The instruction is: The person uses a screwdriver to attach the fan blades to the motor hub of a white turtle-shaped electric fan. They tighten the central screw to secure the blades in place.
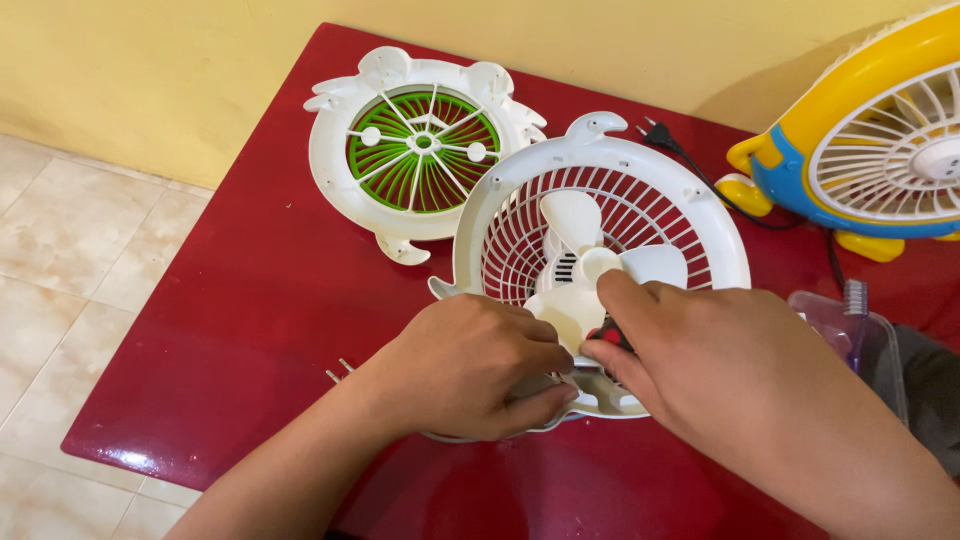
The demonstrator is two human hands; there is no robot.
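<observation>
You worked at a glossy dark red table (250, 300) set against a plain pale yellow wall (150, 70). The floor (60, 250) to your left was laid with beige, mottled tiles with visible grout lines. Light was even and soft; a bright reflection showed at the table's near left corner.
</observation>
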